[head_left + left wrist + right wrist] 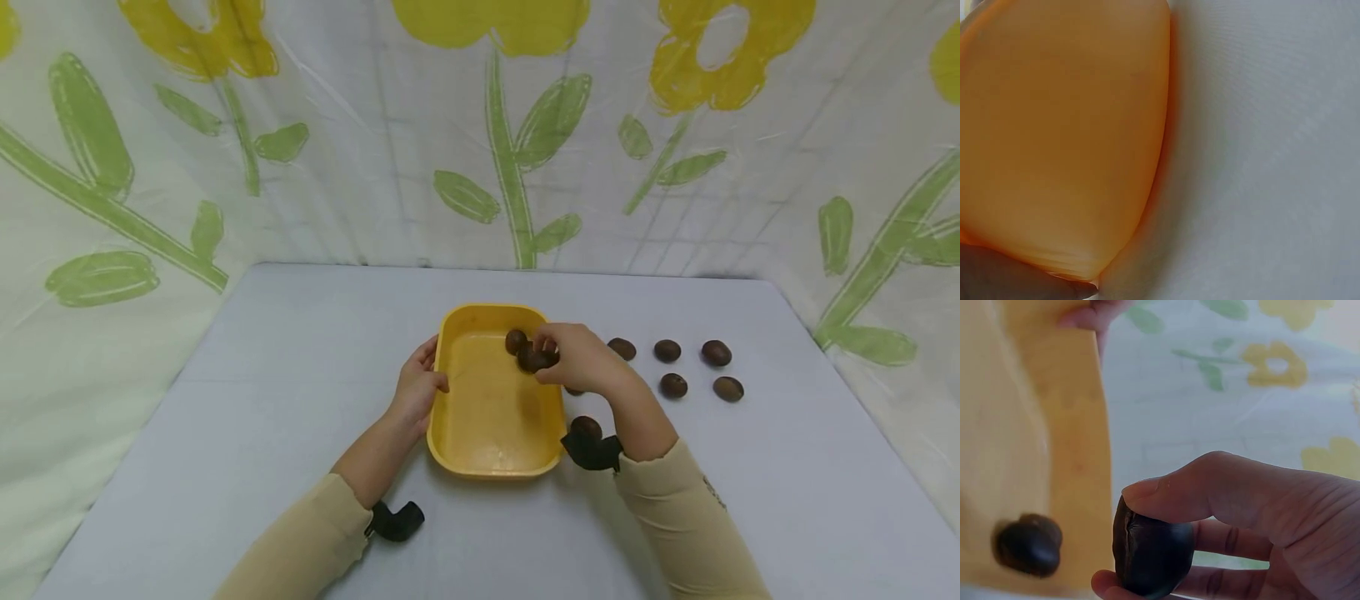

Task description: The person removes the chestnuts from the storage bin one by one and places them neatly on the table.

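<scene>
My left hand (pixel 415 390) grips the left side of a yellow tray (pixel 496 461), thumb over the rim and fingers outside. In the left wrist view the tray's outer wall (pixel 1066 137) fills much of the picture, a bit of a finger below it. Over the tray's right rim, my right hand (pixel 581 357) pinches a dark brown, oval nut (pixel 1155 550) between thumb and fingers. Other such nuts (pixel 515 341) lie inside the tray near its upper right; in the right wrist view they overlap as one dark clump (pixel 1030 545).
Several more nuts (pixel 673 385) are spread on the white table (pixel 300 350) right of the tray. One nut (pixel 587 427) sits by the right wrist, partly covered by a black wrist mount (pixel 592 452). A flower-patterned curtain (pixel 337 167) hangs behind the table.
</scene>
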Action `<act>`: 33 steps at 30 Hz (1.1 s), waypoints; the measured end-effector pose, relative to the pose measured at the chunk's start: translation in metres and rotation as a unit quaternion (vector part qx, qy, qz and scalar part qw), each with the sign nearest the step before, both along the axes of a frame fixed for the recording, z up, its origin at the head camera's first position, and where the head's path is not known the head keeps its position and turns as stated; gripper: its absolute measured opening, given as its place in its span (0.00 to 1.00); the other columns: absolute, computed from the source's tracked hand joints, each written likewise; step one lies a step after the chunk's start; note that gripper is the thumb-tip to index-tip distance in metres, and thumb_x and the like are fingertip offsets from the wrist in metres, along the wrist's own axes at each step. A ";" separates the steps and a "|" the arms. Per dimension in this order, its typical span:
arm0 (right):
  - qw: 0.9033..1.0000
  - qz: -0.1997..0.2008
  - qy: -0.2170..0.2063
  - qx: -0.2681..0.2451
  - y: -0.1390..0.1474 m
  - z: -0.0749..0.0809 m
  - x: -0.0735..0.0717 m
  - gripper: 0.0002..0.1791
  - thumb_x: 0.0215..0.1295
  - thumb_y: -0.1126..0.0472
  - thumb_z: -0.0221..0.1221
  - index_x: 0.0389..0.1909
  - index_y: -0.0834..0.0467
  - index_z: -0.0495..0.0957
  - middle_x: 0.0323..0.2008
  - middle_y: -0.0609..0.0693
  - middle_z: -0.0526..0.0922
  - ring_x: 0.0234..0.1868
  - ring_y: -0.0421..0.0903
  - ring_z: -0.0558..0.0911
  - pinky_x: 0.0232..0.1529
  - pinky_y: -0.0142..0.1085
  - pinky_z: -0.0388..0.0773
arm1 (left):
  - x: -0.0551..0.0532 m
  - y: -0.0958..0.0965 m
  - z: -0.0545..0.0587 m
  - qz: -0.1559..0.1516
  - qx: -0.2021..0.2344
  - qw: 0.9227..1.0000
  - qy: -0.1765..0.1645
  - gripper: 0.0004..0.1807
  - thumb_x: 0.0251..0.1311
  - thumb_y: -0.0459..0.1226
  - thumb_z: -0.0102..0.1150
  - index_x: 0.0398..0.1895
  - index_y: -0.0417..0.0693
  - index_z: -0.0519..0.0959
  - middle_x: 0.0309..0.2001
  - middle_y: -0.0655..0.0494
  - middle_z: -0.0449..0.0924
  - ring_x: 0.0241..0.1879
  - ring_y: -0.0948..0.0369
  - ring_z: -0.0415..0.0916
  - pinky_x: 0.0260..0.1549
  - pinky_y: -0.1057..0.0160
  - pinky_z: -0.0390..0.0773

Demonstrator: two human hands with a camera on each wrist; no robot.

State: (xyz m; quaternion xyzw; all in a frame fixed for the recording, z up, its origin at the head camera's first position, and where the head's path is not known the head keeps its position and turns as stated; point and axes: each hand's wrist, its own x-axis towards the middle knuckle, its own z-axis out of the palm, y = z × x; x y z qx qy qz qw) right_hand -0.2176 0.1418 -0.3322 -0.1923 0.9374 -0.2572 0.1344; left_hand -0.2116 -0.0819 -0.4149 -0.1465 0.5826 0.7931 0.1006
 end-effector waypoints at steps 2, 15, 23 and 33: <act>1.000 -0.007 -0.002 -0.003 0.007 -0.001 0.001 0.13 0.52 0.62 0.63 0.39 0.58 0.75 0.35 0.54 0.76 0.35 0.49 0.73 0.33 0.36 0.73 | 0.000 0.000 -0.001 0.000 0.000 1.000 0.002 0.47 0.38 0.13 0.35 0.70 0.44 0.56 0.71 0.49 0.54 0.68 0.54 0.55 0.65 0.55 0.60; 0.999 -0.048 -0.001 0.006 0.060 -0.014 0.015 0.14 0.51 0.62 0.63 0.39 0.61 0.75 0.35 0.57 0.78 0.34 0.48 0.75 0.32 0.37 0.74 | 0.001 -0.001 -0.001 0.000 -0.001 1.000 0.003 0.46 0.39 0.13 0.35 0.70 0.44 0.55 0.71 0.49 0.54 0.68 0.54 0.55 0.65 0.55 0.60; 0.997 -0.071 -0.003 0.010 0.087 -0.026 0.025 0.12 0.51 0.63 0.63 0.36 0.61 0.74 0.33 0.55 0.77 0.32 0.47 0.74 0.30 0.36 0.72 | 0.001 0.000 0.000 0.002 0.004 1.000 -0.006 0.46 0.39 0.13 0.36 0.70 0.46 0.56 0.71 0.51 0.54 0.68 0.55 0.56 0.65 0.56 0.61; 0.997 -0.077 -0.004 0.019 0.101 -0.044 0.038 0.12 0.47 0.65 0.64 0.32 0.61 0.73 0.27 0.52 0.74 0.29 0.45 0.71 0.29 0.35 0.68 | 0.000 -0.001 -0.001 0.003 0.011 1.000 0.000 0.46 0.40 0.13 0.35 0.70 0.45 0.55 0.70 0.50 0.55 0.67 0.55 0.56 0.66 0.56 0.60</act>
